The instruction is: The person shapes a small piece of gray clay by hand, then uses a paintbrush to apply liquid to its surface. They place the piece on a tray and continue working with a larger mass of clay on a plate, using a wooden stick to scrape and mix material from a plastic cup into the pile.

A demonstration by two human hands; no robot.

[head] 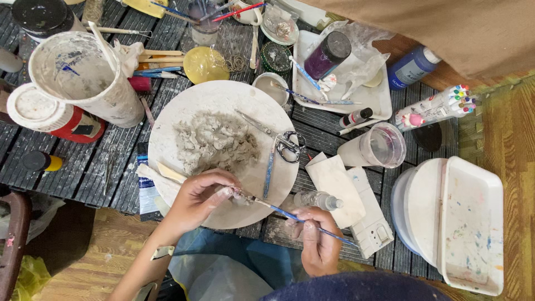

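Dark slatted tabletop, crowded from edge to edge, is carrying every item. A round white plate is lying just in from the near edge, at its middle, and is bearing a mound of grey clay; scissors are resting on the plate's right side. Stacked white trays are filling the near right corner, a large paint-caked cup is leaning toward the far left corner, and a clear plastic cup is standing to the right of the plate.

The left hand is curling narrowly over the plate's near rim, fingertips pinching what looks like a small lump of clay. The right hand is closing on a thin blue-handled tool, gripping its rear part over the near edge, while the tip is reaching into the lump held by the left hand.

The clay is probably soft, damp and easily deformed, so light fingertip support underneath is suiting it. The tool appears light, stiff and slim, best pinched pencil-fashion along the shaft.

Open room is lying only toward the near edge; a small clear bottle and the scissors are crowding the right hand's sweep
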